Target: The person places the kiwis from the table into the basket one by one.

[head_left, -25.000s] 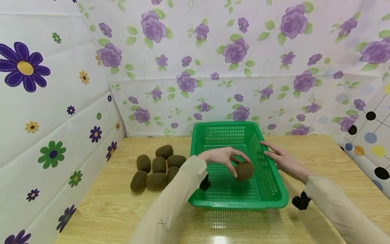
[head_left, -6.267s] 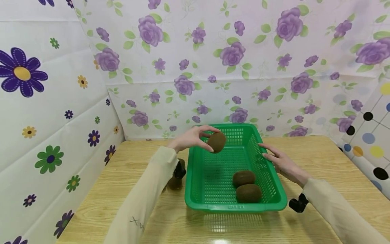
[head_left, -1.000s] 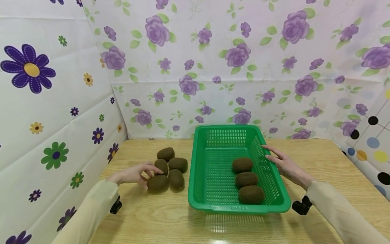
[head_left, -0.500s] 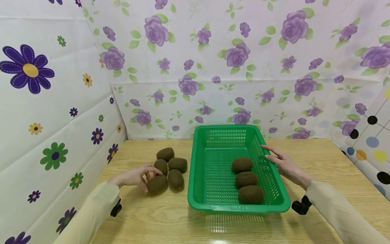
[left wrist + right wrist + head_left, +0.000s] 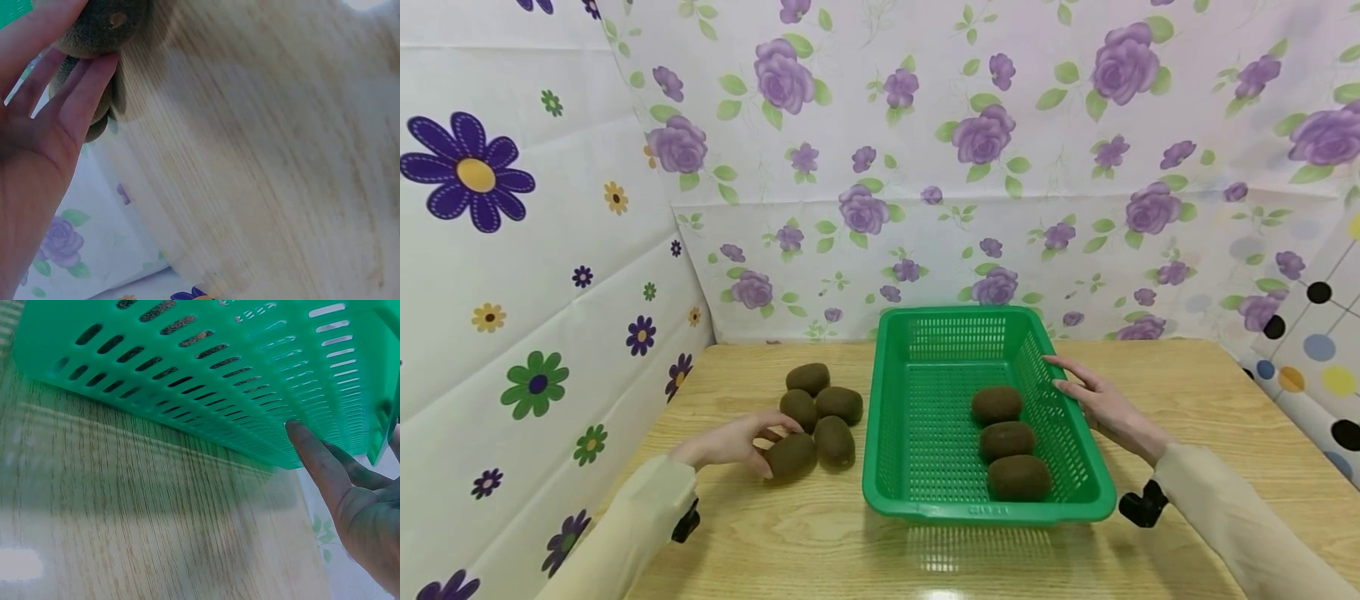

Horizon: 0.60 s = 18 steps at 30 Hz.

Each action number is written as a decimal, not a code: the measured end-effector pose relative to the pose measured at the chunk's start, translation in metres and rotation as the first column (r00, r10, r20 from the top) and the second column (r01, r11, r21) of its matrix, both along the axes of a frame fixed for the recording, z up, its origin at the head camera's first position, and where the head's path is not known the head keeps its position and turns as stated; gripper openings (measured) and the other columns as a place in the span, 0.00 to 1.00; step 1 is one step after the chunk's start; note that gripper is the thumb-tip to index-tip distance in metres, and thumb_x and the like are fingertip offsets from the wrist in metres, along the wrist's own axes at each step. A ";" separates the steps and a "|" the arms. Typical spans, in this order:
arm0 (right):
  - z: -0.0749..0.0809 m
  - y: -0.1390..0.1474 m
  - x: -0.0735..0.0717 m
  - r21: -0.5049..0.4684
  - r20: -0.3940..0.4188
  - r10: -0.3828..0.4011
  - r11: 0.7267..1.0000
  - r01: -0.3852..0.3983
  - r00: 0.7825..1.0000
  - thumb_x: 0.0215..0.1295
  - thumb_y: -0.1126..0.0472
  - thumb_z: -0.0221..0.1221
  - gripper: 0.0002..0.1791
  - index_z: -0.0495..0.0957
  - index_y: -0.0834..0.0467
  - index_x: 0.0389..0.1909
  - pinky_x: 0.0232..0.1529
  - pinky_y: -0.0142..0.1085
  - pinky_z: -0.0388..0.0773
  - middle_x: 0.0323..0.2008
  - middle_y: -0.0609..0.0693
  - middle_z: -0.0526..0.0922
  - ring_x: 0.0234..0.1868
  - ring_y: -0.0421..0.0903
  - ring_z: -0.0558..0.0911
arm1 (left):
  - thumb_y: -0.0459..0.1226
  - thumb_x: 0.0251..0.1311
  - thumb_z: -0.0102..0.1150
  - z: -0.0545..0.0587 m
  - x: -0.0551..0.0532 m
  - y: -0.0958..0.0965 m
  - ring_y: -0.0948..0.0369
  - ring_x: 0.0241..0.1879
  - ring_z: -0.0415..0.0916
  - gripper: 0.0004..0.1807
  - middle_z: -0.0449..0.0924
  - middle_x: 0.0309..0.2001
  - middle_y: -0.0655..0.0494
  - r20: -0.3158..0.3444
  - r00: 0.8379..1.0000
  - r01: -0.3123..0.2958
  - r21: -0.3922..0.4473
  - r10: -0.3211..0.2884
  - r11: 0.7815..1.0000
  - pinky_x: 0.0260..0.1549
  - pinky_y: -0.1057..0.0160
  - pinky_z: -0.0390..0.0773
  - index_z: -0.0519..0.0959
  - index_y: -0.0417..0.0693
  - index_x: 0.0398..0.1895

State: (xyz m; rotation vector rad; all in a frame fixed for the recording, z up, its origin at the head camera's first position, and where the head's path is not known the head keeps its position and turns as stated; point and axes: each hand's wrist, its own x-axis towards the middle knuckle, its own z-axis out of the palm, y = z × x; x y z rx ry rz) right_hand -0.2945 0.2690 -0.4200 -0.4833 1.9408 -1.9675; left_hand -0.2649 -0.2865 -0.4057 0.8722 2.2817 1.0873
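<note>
My left hand (image 5: pixel 730 442) bends its thumb and fingers around the near left end of a brown kiwi (image 5: pixel 792 457), which rests on the table. The left wrist view shows fingertips against that kiwi (image 5: pixel 103 31). Other kiwis cluster beside it, including one upright kiwi (image 5: pixel 834 442) on its right and one kiwi (image 5: pixel 838 405) farther back. Inside the green plastic basket (image 5: pixel 880 467), three kiwis lie in a column along the right side, the middle kiwi (image 5: pixel 1007 442) among them. On the basket's right rim, my right hand (image 5: pixel 1105 408) rests with fairly straight fingers, one fingertip (image 5: pixel 294 428) touching the slotted outer wall.
The wooden table (image 5: pixel 820 533) carries everything. Behind it hangs a purple-flowered cloth (image 5: pixel 925 167), and another flowered cloth (image 5: pixel 550 292) closes the left side. The basket's raised walls stand between the table kiwis and those inside.
Since the oldest frame the basket has gained kiwis, and the table group has shrunk. In the last second the kiwi at my left hand has tilted slightly. My right hand stays on the rim.
</note>
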 end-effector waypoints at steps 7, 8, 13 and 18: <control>0.000 0.001 0.001 0.002 0.011 -0.005 1.000 0.005 1.000 0.71 0.58 0.44 0.31 0.44 0.53 0.71 0.39 0.53 0.73 0.65 0.65 0.43 0.48 0.60 0.74 | 0.23 0.41 0.67 -0.004 0.002 0.001 0.39 0.53 0.61 0.40 0.57 0.61 0.38 0.022 1.000 0.021 0.011 -0.021 1.000 0.37 0.57 0.76 0.62 0.36 0.62; 0.000 0.001 0.001 0.004 0.012 -0.006 1.000 0.006 1.000 0.71 0.58 0.44 0.31 0.44 0.53 0.71 0.39 0.53 0.73 0.65 0.65 0.43 0.48 0.60 0.74 | 0.23 0.40 0.67 -0.003 0.002 0.002 0.40 0.54 0.61 0.41 0.57 0.61 0.38 0.014 0.999 0.035 0.004 -0.035 0.999 0.38 0.56 0.75 0.62 0.36 0.63; 0.000 0.002 0.000 0.027 0.012 -0.008 1.000 0.008 1.000 0.71 0.57 0.44 0.31 0.44 0.51 0.71 0.40 0.52 0.73 0.66 0.62 0.42 0.49 0.60 0.73 | 0.24 0.38 0.69 -0.001 0.001 0.005 0.42 0.55 0.60 0.43 0.58 0.62 0.42 -0.016 0.997 0.074 -0.059 -0.076 0.995 0.45 0.52 0.70 0.63 0.40 0.63; 0.001 0.002 0.000 0.020 0.018 0.003 1.000 -0.004 1.000 0.71 0.58 0.43 0.30 0.44 0.51 0.71 0.40 0.53 0.73 0.66 0.63 0.42 0.50 0.61 0.72 | 0.23 0.37 0.69 -0.002 0.001 0.004 0.42 0.53 0.62 0.42 0.58 0.61 0.42 0.005 1.000 0.029 -0.068 -0.029 0.997 0.42 0.54 0.72 0.66 0.42 0.62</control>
